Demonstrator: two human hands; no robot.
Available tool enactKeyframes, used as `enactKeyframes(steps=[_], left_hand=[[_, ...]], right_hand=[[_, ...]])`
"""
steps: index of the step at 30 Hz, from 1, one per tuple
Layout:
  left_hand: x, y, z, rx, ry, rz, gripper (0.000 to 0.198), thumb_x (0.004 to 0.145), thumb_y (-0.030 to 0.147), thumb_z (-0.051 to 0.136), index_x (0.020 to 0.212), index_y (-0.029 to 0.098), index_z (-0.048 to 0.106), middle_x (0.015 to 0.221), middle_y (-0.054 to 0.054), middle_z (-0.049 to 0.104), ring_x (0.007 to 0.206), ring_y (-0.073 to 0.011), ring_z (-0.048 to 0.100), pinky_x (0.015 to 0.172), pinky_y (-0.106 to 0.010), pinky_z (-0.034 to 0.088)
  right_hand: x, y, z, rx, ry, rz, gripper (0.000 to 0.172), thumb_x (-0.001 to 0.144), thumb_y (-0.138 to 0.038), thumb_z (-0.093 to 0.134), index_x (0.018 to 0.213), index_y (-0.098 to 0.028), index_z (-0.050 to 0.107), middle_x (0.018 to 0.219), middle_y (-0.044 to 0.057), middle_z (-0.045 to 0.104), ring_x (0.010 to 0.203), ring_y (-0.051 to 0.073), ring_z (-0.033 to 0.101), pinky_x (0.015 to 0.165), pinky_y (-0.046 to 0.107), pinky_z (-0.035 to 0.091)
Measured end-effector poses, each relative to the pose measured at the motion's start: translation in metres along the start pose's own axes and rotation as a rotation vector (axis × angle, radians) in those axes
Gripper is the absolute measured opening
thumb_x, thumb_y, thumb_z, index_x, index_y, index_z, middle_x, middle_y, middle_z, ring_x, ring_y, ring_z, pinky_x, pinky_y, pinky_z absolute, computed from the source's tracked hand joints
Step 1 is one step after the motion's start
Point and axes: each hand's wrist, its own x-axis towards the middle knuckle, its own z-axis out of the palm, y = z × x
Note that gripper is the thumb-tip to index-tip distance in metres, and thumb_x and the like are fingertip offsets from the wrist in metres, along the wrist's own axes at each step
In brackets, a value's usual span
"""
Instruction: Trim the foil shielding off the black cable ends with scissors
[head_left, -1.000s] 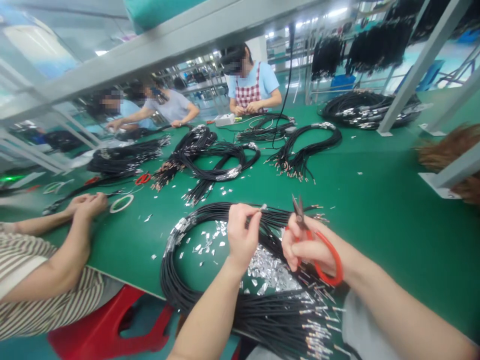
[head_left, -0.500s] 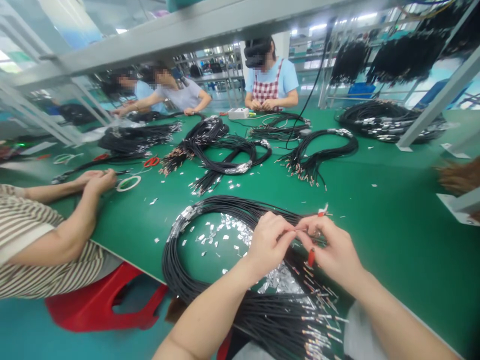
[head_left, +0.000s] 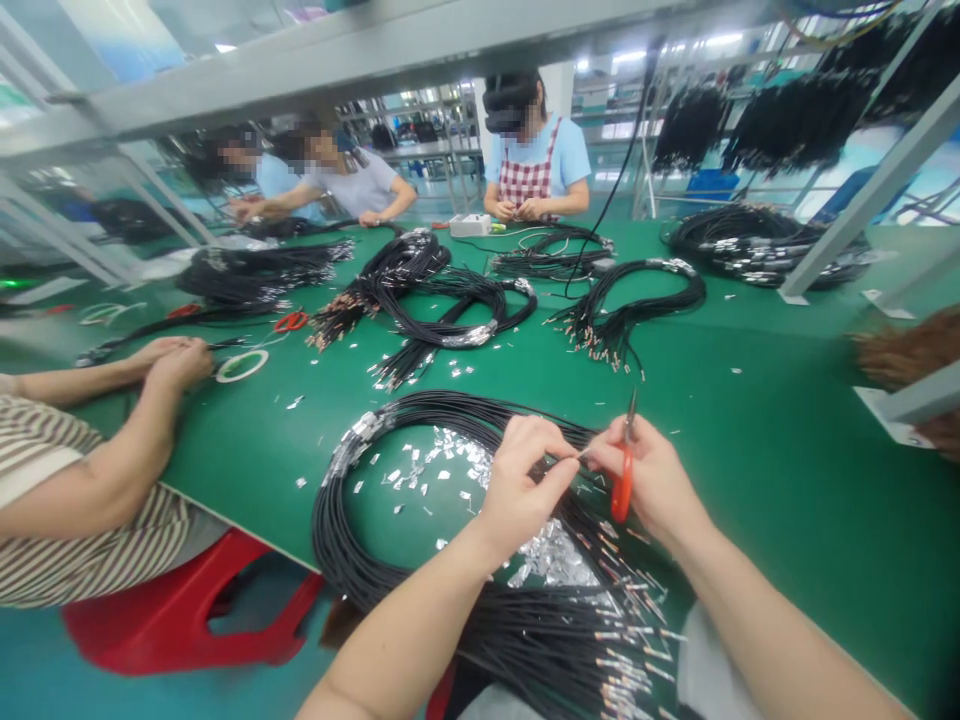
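My left hand (head_left: pixel 521 490) is closed, pinching the thin end of a black cable between thumb and forefinger. Red-handled scissors (head_left: pixel 622 485) sit in my right hand (head_left: pixel 664 480), blades pointing up and away. That hand's fingertips also meet the cable end, close to the left fingertips. Below both hands lies a large looped bundle of black cables (head_left: pixel 341 530), banded with silver foil, its stripped ends fanned out at the lower right. Silver foil scraps (head_left: pixel 555 555) are heaped inside the loop. My fingers hide the exact tip of the cable.
More cable bundles (head_left: pixel 480 310) lie across the green table (head_left: pixel 787 420). A co-worker's hands (head_left: pixel 176 365) are at the left, beside a white tape ring (head_left: pixel 241 366) and a red stool (head_left: pixel 172 610). Other people sit across the table. A metal shelf post (head_left: pixel 847 190) stands at right.
The scissors in my right hand have swung upright, so blades and handle now show. My right fingertips have drawn slightly away from the left ones. The view has shifted a little.
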Motion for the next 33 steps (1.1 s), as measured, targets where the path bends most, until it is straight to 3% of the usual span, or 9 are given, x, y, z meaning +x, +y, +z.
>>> enactKeyframes(steps=[3, 9, 12, 16, 21, 33], left_hand=[[0.000, -0.002, 0.001, -0.076, 0.071, -0.124, 0.005, 0.076, 0.018, 0.063, 0.072, 0.018, 0.060, 0.077, -0.003, 0.055, 0.082, -0.0164, 0.050, 0.077, -0.033, 0.039], [0.001, -0.010, 0.008, -0.507, 0.052, -0.400, 0.011, 0.070, 0.021, 0.068, 0.069, 0.017, 0.058, 0.075, -0.001, 0.054, 0.074, -0.0131, 0.050, 0.069, -0.027, 0.040], [0.003, -0.010, 0.009, -0.662, 0.011, -0.537, 0.015, 0.069, 0.019, 0.068, 0.080, 0.016, 0.059, 0.074, 0.000, 0.056, 0.069, -0.0107, 0.051, 0.065, -0.025, 0.040], [0.006, -0.009, 0.006, -0.660, -0.039, -0.533, 0.024, 0.070, 0.022, 0.067, 0.093, 0.017, 0.061, 0.072, 0.000, 0.057, 0.063, -0.0092, 0.050, 0.058, -0.022, 0.039], [0.006, -0.006, 0.003, -0.526, 0.010, -0.551, 0.012, 0.075, 0.027, 0.062, 0.075, 0.016, 0.062, 0.063, 0.000, 0.057, 0.056, -0.0092, 0.049, 0.052, -0.022, 0.039], [0.012, -0.016, 0.001, -0.835, -0.087, -0.706, 0.014, 0.068, 0.024, 0.069, 0.070, 0.013, 0.060, 0.065, -0.001, 0.059, 0.049, -0.0053, 0.043, 0.048, -0.020, 0.031]], right_hand=[[-0.009, 0.007, 0.017, 0.017, -0.105, -0.049, 0.035, 0.062, -0.025, 0.077, 0.070, -0.021, 0.044, 0.074, -0.003, 0.059, 0.071, 0.012, 0.056, 0.072, 0.027, 0.044], [-0.015, 0.011, 0.026, -0.069, -0.073, -0.098, 0.034, 0.058, -0.022, 0.079, 0.068, -0.020, 0.047, 0.065, -0.006, 0.049, 0.061, 0.009, 0.047, 0.059, 0.021, 0.040], [-0.014, 0.007, 0.023, -0.135, -0.060, -0.101, 0.034, 0.058, -0.026, 0.078, 0.066, -0.020, 0.046, 0.065, -0.006, 0.049, 0.060, 0.010, 0.048, 0.058, 0.022, 0.041], [-0.016, 0.002, 0.023, -0.247, -0.094, -0.094, 0.034, 0.062, -0.031, 0.075, 0.066, -0.020, 0.043, 0.062, -0.006, 0.048, 0.058, 0.011, 0.048, 0.057, 0.025, 0.042], [-0.017, 0.008, 0.021, -0.383, -0.114, -0.098, 0.033, 0.068, -0.033, 0.069, 0.065, -0.021, 0.039, 0.063, -0.004, 0.048, 0.058, 0.012, 0.046, 0.058, 0.027, 0.041], [-0.015, 0.004, 0.017, -0.419, -0.130, -0.123, 0.024, 0.072, -0.024, 0.062, 0.066, -0.022, 0.039, 0.066, -0.004, 0.046, 0.062, 0.013, 0.047, 0.059, 0.027, 0.039]])
